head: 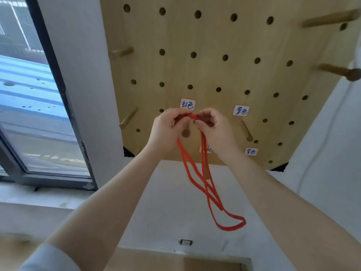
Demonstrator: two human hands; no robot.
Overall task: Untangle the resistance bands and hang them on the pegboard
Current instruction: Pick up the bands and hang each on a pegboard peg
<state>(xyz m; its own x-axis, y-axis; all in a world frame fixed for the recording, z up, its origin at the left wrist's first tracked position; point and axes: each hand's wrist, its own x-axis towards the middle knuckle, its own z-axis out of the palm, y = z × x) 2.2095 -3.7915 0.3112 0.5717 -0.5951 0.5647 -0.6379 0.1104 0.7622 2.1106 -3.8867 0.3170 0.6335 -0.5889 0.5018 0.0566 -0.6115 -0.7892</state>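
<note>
A red resistance band (207, 184) hangs in twisted loops from both my hands, in front of the wooden pegboard (214, 71). My left hand (168, 130) and my right hand (213, 128) both pinch the band's top stretch between them, just above a wooden peg (185, 131) that sits under a white label (187, 104) with blue writing. The band's lower loop dangles free below the board's bottom edge.
More wooden pegs stick out of the board at the left (129, 117), the upper left (121, 52), the right (247, 130) and the far right (340, 71). Other white labels (241, 110) are stuck to the board. A window (29, 94) is at the left.
</note>
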